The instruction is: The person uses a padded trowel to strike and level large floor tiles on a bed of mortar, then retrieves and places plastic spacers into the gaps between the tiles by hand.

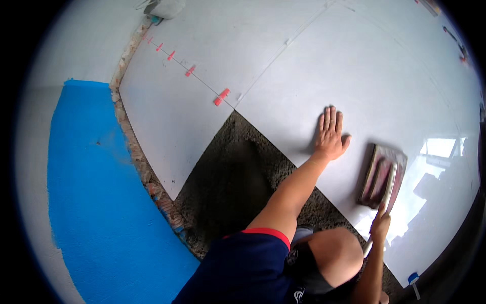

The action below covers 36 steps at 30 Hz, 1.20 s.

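Observation:
My left hand point(331, 136) lies palm down, fingers spread, on a large glossy white tile point(288, 76), beside the exposed dark mortar bed point(217, 172). At lower right my right hand point(379, 227) is closed around a long white stick point(387, 195). The stick's upper end overlaps a worn reddish rectangular float point(372, 177) with a handle, over the tile; I cannot tell whether the two are joined. Red clips point(221, 97) sit in a line along the seam between tiles. My knee point(334, 258) is bent over the mortar.
A blue-painted wall point(101, 192) on the left has a strip of broken brick point(152, 187) at its foot. A grey container point(164, 7) lies at the top. Tools point(460, 50) lie at upper right, and a small blue-and-white item point(413, 278) is at lower right.

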Each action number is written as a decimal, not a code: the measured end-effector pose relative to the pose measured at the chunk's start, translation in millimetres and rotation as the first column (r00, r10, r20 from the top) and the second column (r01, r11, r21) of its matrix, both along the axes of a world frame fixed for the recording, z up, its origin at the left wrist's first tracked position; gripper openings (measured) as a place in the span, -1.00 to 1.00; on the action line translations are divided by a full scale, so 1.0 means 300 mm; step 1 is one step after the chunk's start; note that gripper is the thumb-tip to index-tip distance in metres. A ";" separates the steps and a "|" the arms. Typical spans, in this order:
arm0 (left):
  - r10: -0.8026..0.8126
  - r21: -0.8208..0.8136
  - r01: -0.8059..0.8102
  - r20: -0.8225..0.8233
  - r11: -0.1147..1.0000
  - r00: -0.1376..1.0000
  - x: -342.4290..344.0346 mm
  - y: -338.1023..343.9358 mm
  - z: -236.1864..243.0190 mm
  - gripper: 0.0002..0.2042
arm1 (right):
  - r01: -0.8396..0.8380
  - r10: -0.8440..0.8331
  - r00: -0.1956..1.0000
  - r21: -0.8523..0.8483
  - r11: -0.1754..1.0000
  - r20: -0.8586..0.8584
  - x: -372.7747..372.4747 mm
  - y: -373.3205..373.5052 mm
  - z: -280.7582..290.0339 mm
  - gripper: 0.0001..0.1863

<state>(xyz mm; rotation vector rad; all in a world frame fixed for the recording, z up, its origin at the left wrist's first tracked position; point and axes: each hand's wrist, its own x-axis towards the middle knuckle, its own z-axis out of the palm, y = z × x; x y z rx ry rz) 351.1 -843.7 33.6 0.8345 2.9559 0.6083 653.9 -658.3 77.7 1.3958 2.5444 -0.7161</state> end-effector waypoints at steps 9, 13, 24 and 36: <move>0.272 -0.232 -0.245 0.093 0.941 0.958 -0.248 -0.314 -0.013 -0.03 | 0.163 -0.252 0.961 -0.503 0.849 -0.113 -0.264 -0.012 0.111 -0.30; 0.448 -0.341 -0.445 -0.076 0.828 0.891 -0.442 -0.535 -0.051 0.01 | 0.305 -0.406 0.908 -0.502 0.809 -0.103 -0.065 -0.197 0.159 -0.35; 0.555 -0.144 -0.558 -0.063 0.817 0.830 -0.534 -0.540 -0.048 -0.12 | 0.100 -0.233 0.910 -0.363 0.927 -0.342 -0.115 -0.137 0.528 -0.42; 0.498 -0.058 -0.507 -0.123 0.860 0.858 -0.546 -0.560 -0.090 -0.25 | -0.139 0.133 0.990 -0.200 0.970 -0.044 -0.495 -0.265 0.242 -0.38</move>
